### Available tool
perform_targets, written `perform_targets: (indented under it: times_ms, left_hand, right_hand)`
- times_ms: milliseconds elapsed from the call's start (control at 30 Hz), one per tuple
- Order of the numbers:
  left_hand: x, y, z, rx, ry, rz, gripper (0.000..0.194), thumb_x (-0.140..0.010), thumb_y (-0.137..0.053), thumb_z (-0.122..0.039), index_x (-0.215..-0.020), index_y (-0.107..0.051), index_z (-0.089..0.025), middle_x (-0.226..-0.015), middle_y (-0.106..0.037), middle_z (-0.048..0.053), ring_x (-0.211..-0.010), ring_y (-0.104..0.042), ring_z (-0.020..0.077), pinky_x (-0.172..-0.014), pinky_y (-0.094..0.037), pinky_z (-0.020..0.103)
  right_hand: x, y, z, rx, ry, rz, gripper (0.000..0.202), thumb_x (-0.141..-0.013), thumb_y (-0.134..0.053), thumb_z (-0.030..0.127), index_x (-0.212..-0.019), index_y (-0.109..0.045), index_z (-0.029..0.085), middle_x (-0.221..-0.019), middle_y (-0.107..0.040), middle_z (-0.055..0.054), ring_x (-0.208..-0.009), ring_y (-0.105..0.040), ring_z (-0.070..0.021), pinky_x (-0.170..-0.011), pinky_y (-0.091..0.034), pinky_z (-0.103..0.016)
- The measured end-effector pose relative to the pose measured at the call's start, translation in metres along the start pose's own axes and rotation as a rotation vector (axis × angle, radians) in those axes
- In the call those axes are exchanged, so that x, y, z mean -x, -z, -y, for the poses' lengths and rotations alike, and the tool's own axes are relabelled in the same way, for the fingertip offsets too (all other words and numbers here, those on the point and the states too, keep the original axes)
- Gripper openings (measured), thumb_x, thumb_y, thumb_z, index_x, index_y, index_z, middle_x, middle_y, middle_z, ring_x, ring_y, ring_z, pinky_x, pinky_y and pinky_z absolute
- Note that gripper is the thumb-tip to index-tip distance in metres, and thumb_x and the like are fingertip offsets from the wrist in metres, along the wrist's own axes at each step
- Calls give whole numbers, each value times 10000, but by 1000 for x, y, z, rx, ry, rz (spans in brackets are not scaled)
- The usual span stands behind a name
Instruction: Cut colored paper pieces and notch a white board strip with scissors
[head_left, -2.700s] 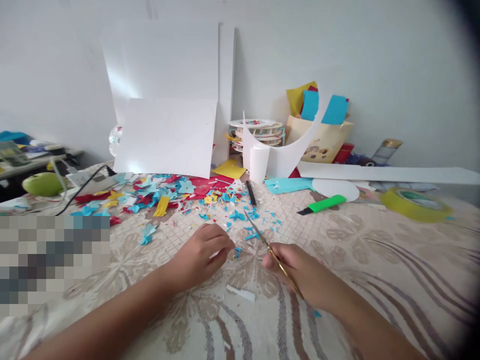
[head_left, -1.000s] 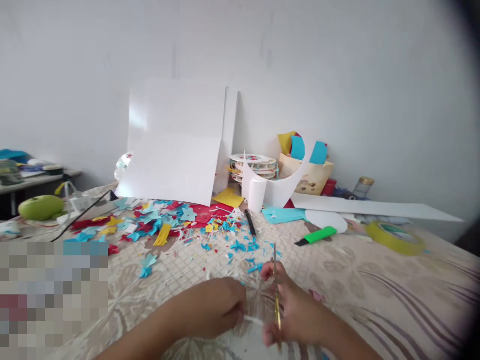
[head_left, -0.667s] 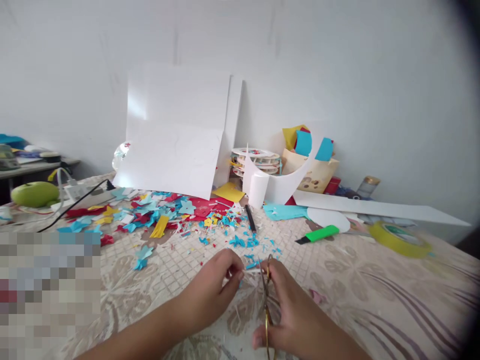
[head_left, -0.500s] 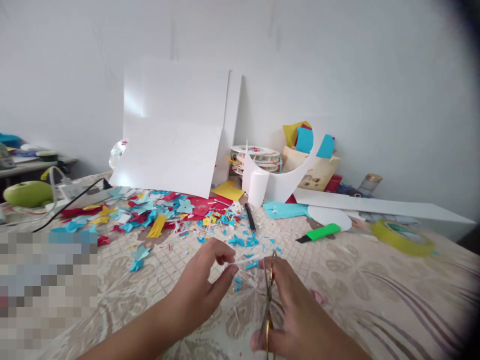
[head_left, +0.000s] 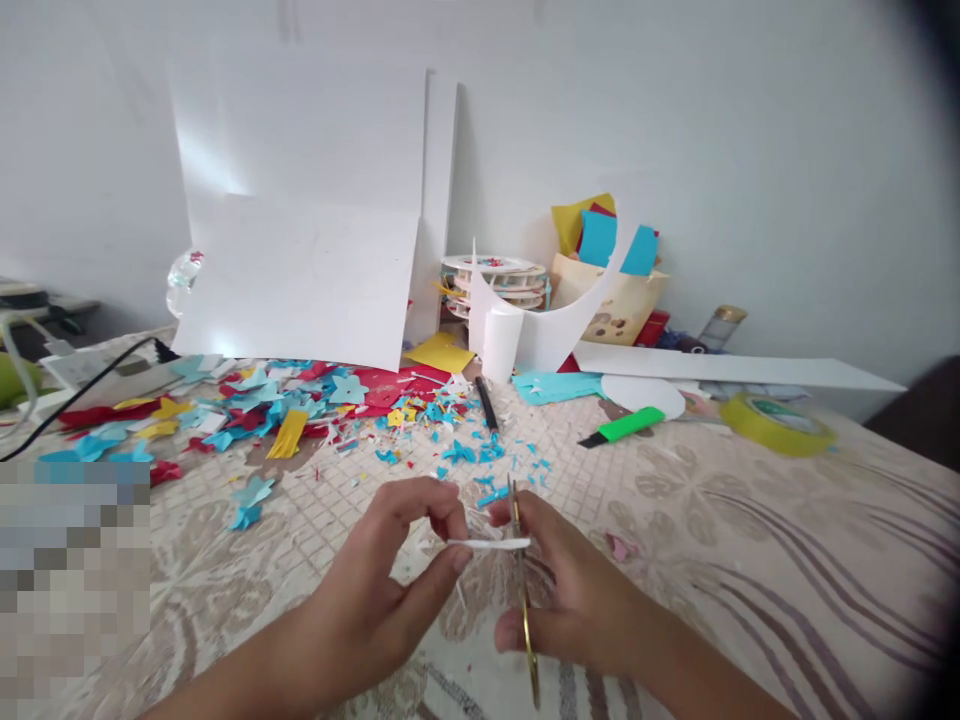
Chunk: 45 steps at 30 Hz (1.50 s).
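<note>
Between the thumb and fingers of my left hand (head_left: 409, 570) is pinched a thin white paper strip (head_left: 495, 545), which sticks out to the right. My right hand (head_left: 559, 585) grips a pair of gold-handled scissors (head_left: 523, 580), held upright with the blades pointing away from me. The strip's free end crosses the scissors; whether the blades touch it I cannot tell. Beyond the hands lie small blue paper scraps (head_left: 469, 452) and a black pen-like stick (head_left: 486, 403). A bright green cutter (head_left: 630, 425) rests farther to the right.
Colourful paper flowers and scraps (head_left: 255, 400) cover the left of the patterned tablecloth (head_left: 720, 580). White boards (head_left: 300, 270) lean on the wall. Yellow tape (head_left: 776, 425) lies right, near a long white strip (head_left: 735, 367). A black cable (head_left: 90, 390) runs at far left.
The scissors' blades have come closer together. The white strip now lies level across them. My view has shifted, so the background sits higher and farther left.
</note>
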<state>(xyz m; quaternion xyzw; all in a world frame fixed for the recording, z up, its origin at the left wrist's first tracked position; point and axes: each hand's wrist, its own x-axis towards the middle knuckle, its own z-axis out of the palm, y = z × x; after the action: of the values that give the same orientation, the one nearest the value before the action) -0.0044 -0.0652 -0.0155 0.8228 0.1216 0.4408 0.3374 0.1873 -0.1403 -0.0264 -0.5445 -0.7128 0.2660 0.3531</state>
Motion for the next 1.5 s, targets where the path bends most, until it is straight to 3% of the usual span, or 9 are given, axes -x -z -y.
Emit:
perform_targets:
  times_ms: [267, 633, 800, 967, 1100, 1200, 1267, 1400, 1500]
  left_hand:
    - [-10, 1, 4, -105, -27, 9, 318, -774, -478, -27, -1012, -373, -209, -828, -458, 13, -780, -466, 136, -742, -388, 302]
    - [-4, 1, 6, -37, 11, 27, 323, -787, -464, -48, -1013, -362, -254, -901, -449, 32, -830, -477, 161, -752, -389, 354]
    - [-7, 0, 5, -33, 14, 14, 295, -783, -468, -44, -980, -379, -246, -901, -443, 32, -795, -473, 151, -742, -396, 352]
    - [-8, -2, 5, 78, 17, -5, 326, -795, -445, -45, -1029, -337, -246, -851, -452, 25, -750, -469, 147, -698, -414, 347]
    - [-8, -1, 4, 82, 21, -24, 326, -798, -450, -55, -1038, -338, -245, -841, -456, 26, -754, -463, 151, -673, -419, 332]
    - [-8, 0, 2, 82, 46, -45, 317, -806, -450, -70, -1037, -338, -256, -830, -457, 23, -753, -454, 153, -649, -418, 313]
    - [-9, 1, 2, 88, 51, -63, 313, -810, -449, -75, -1034, -336, -262, -832, -454, 22, -751, -451, 152, -644, -416, 308]
    - [-8, 0, 2, 74, 44, -49, 298, -803, -455, -68, -1004, -352, -261, -859, -450, 28, -785, -457, 161, -674, -412, 323]
    - [-8, -2, 3, 107, 29, -32, 308, -806, -439, -59, -1024, -343, -255, -845, -454, 21, -759, -467, 149, -681, -411, 318]
  right_hand:
    - [-8, 4, -8, 18, 34, -16, 262, -729, -653, 326, -928, -520, 219, -855, -525, 11, -801, -501, -165, -690, -375, -254]
    - [-3, 2, -3, 68, -15, -13, 509, -638, -708, 359, -1054, -447, 225, -952, -524, -24, -820, -508, -191, -685, -394, -277]
    - [-1, 1, -8, 60, -10, -42, 158, -828, -507, 341, -829, -537, 186, -633, -502, 21, -562, -470, -121, -512, -335, -223]
    - [1, 0, -13, -88, -55, -63, 207, -804, -537, 386, -854, -515, 187, -674, -503, 13, -587, -459, -124, -516, -356, -221]
    - [2, 1, -5, -201, -95, 10, 352, -777, -561, 446, -1031, -460, 224, -909, -532, -30, -756, -525, -167, -624, -423, -262]
    - [1, 3, 4, -3, -51, 47, 726, -538, -762, 454, -1127, -396, 236, -1058, -486, -60, -940, -480, -245, -780, -401, -345]
    - [0, 4, 7, 82, -62, 51, 778, -492, -784, 450, -1121, -389, 219, -1056, -480, -74, -950, -470, -264, -783, -395, -362]
    - [-2, 2, 8, 141, -34, 38, 636, -574, -745, 414, -1079, -419, 204, -1029, -507, -74, -927, -483, -249, -752, -395, -331]
    - [-2, -2, 6, 223, -7, -6, 224, -745, -604, 366, -832, -505, 186, -812, -588, -44, -767, -534, -206, -648, -380, -286]
